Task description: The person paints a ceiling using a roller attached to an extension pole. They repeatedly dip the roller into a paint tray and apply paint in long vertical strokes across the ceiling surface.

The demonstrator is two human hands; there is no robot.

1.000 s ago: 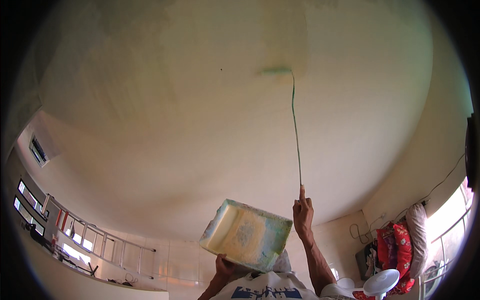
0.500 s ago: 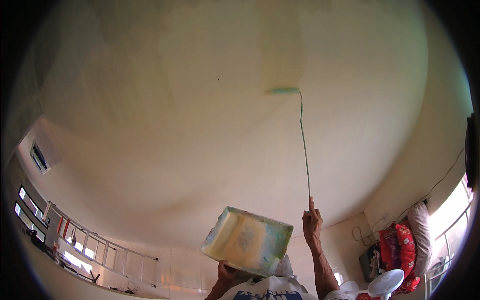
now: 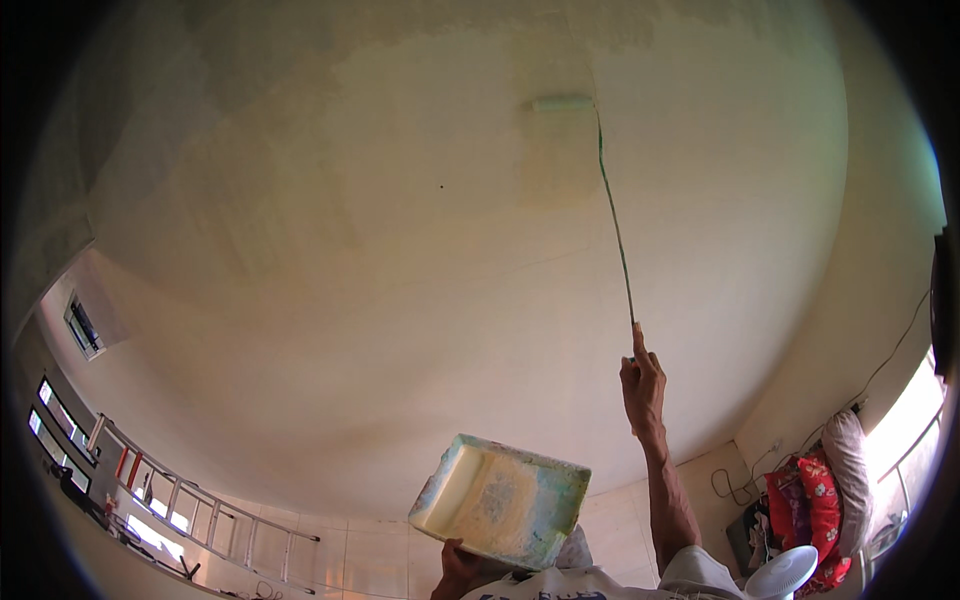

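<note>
- My right hand (image 3: 643, 385) was closed round the handle of the paint roller (image 3: 563, 103), index finger straight along the long greenish rod (image 3: 617, 225), likely to steer it; grip hidden in my fist.
- Roller head was up at the ceiling (image 3: 430, 300), well in from its right edge, seemingly against it; exact contact couldn't be told.
- My left hand (image 3: 458, 565) pinched the near rim of the paint tray (image 3: 505, 500) by its left corner, thumb over the rim, other fingers hidden underneath.
- Tray was close to my chest, below the ceiling, probably to have paint handy and free the other arm to stretch. Blue-green crust, creamy well at its left end; couldn't tell how much was wet.
- Ceiling: pale, darker streaky patches toward the far side and left, one strip around the roller; looked damp or freshly coated.
- Room: metal ladder (image 3: 212, 520) past the ceiling's near-left edge, tiled wall (image 3: 375, 555) behind me, white fan (image 3: 783, 572), red floral fabric (image 3: 822, 505) and pale pillow (image 3: 847, 470) by the bright window (image 3: 905, 420) at right.
</note>
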